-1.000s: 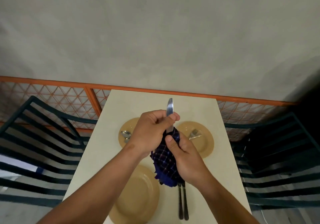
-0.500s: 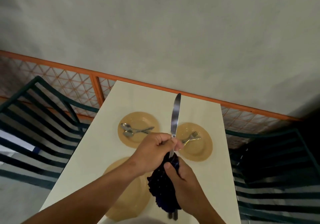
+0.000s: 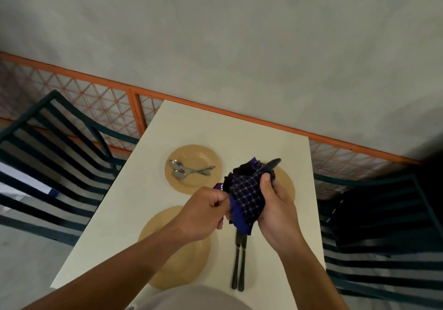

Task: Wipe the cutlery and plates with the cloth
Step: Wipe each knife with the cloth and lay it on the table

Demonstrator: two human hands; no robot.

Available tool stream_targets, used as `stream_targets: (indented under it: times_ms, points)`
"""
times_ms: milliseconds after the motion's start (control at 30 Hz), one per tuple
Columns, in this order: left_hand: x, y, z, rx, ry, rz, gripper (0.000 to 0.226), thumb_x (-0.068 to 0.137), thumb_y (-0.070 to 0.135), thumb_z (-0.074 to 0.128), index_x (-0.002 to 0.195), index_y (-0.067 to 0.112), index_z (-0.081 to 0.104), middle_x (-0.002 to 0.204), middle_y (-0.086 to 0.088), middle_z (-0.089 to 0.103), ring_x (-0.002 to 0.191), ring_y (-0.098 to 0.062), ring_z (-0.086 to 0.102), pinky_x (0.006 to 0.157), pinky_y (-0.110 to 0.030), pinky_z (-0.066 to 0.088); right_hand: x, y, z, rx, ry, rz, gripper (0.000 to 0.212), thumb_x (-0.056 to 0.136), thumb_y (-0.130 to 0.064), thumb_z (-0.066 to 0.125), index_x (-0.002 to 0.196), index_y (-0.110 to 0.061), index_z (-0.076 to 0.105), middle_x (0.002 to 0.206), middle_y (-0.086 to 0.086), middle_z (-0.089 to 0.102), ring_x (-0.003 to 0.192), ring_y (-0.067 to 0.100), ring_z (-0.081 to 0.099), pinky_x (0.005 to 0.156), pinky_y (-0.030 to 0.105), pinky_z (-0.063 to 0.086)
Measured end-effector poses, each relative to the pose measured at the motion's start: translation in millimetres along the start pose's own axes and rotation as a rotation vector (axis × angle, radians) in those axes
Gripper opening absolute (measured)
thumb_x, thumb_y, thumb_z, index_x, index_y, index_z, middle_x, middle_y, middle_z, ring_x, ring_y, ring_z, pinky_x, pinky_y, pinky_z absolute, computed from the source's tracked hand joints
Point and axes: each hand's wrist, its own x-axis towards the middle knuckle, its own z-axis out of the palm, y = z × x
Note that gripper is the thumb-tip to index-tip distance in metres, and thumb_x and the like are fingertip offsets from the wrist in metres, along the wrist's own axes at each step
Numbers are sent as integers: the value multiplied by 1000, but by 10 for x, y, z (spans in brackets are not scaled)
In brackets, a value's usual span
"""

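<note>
Far left, a dark slatted chair (image 3: 55, 165) sits beside the pale table (image 3: 148, 189). On it, left of centre, a tan plate (image 3: 191, 185) carries two spoons (image 3: 187, 169). Lower down, a bigger plate (image 3: 177, 261) lies partly under the left forearm. The left hand (image 3: 203, 213), fingers curled, pinches the checked blue cloth (image 3: 247, 197) at mid-frame. The right hand (image 3: 278, 211) grips that cloth around a knife (image 3: 271, 164), blade tip poking out upper right. Below, two more knives (image 3: 239, 264) rest on the table.
</note>
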Motion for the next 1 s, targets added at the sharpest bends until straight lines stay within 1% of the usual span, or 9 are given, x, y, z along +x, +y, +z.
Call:
stream_targets:
  times_ms: [100,167,367,567,667,767,867,933,1000]
  points:
    - [-20,-39,31,-19,15,-28,34,101,-2,47,72,-6,65,57,-5,60,48,-15,52,53,-28,45,24,92,176,-97,-63,-104,24,103,-42,61,110,-26,77,113,13,78,110,33,74,103,59,53]
    - [-28,-69,12,-19,28,-59,37,100,-4,45,68,0,63,59,-10,58,49,-18,51,53,-31,44,75,136,207,-57,-26,-99,22,105,-33,60,104,-20,78,109,18,78,107,37,74,102,60,54]
    - [-26,-190,14,4,2,-32,48,106,31,54,60,24,66,77,0,75,48,-13,50,55,-24,48,384,-9,18,60,164,-13,18,104,-30,61,105,-19,75,102,5,81,104,27,76,96,48,58]
    - [10,-383,79,-119,24,-91,25,104,28,58,100,15,79,68,3,66,49,-11,54,54,-23,50,545,103,-467,-198,340,-62,15,106,-24,59,115,-22,71,104,4,78,103,25,75,90,45,61]
    - [59,-523,134,-148,47,-138,20,102,27,62,99,18,80,58,0,61,51,-11,59,58,-25,56,373,258,-530,-455,228,-26,40,99,2,48,112,-30,67,93,-1,72,83,21,74,68,30,61]
    - [132,-689,275,-193,79,-205,18,100,23,64,97,19,81,61,-1,62,56,-11,59,61,-23,54,218,588,-590,-721,55,52,57,92,-1,51,134,-39,57,112,-4,67,100,22,68,88,35,56]
    - [191,-826,440,-104,72,-213,16,99,25,67,102,20,81,72,2,71,65,-12,63,64,-16,51,65,918,-606,-818,-86,137,10,99,-30,62,98,-28,72,85,-7,71,79,14,68,78,32,56]
    - [244,-923,546,-134,54,-268,17,98,26,69,106,18,81,86,-3,79,82,-20,74,77,-24,62,-13,1077,-587,-847,-157,170,40,100,-49,62,78,-17,71,72,3,71,62,11,65,69,28,56]
    - [302,-1007,666,-216,18,-345,19,98,22,69,109,11,79,91,-10,80,89,-28,77,82,-38,65,-58,1185,-609,-797,-204,202,40,101,-46,62,78,-15,74,70,2,72,58,8,63,67,27,55]
